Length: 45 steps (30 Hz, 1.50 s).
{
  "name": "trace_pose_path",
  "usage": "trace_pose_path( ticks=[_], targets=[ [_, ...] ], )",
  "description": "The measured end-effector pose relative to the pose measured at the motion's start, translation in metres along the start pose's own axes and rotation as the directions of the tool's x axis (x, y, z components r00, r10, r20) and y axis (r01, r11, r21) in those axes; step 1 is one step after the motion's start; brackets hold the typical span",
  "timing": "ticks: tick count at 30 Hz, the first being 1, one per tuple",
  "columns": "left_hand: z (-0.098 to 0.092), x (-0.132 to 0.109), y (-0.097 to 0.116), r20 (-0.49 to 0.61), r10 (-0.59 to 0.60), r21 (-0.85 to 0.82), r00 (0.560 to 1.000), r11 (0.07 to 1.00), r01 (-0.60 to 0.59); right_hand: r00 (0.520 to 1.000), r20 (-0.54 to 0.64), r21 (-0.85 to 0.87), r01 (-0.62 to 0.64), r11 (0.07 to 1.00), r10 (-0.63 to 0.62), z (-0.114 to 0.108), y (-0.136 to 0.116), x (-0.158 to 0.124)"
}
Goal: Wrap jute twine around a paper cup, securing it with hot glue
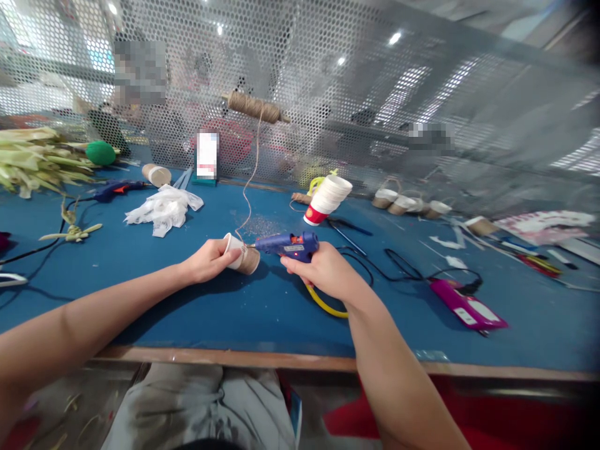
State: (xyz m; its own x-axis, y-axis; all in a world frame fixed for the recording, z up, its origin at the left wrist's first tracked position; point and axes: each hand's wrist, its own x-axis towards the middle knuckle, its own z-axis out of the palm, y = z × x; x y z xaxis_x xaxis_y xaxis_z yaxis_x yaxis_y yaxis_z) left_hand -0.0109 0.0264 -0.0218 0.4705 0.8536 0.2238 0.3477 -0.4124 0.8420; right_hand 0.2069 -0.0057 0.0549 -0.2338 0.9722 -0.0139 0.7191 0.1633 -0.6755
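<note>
My left hand (210,259) is closed around a white paper cup (231,242) that lies tilted on its side just above the table. Brown twine (249,261) is wound around part of the cup. In my right hand (323,269) is a blue glue gun (288,244), its nozzle at the twine-wrapped wall of the cup. From the cup a loose strand of twine (250,178) runs up to a spool of twine (254,106) on a rod at the perforated metal screen.
Stacked paper cups (329,195) stand behind the glue gun. A purple power strip (466,305) with black cables lies at right. Crumpled white plastic (164,207) and a second glue gun (117,189) are at left. Small twine-wrapped cups (385,197) line the screen (300,56).
</note>
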Motion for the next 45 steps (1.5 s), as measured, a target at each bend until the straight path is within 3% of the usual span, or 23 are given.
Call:
trace_pose_path(
  ticks=[11, 24, 40, 45],
  targets=[
    [-0.0040, -0.0030, 0.0079, 0.066, 0.253, 0.200, 0.965, 0.944, -0.261, 1.000, 0.025, 0.020, -0.004, 1.000, 0.004, 0.0007, 0.0042, 0.0052],
    [-0.0060, -0.0028, 0.0027, 0.087, 0.324, 0.215, 0.942, 0.917, -0.335, 0.999, 0.046, 0.019, 0.017, 1.000, -0.018, -0.0011, 0.0058, 0.0038],
    [-0.0058, -0.0026, 0.0046, 0.084, 0.271, 0.215, 0.959, 0.935, -0.283, 0.999, 0.036, 0.039, 0.017, 0.999, -0.018, -0.0038, 0.0011, -0.0009],
    [-0.0048, -0.0021, 0.0062, 0.056, 0.181, 0.086, 0.982, 0.979, -0.185, 0.997, 0.074, 0.036, -0.005, 0.999, 0.003, -0.0065, 0.0003, -0.0037]
  ],
)
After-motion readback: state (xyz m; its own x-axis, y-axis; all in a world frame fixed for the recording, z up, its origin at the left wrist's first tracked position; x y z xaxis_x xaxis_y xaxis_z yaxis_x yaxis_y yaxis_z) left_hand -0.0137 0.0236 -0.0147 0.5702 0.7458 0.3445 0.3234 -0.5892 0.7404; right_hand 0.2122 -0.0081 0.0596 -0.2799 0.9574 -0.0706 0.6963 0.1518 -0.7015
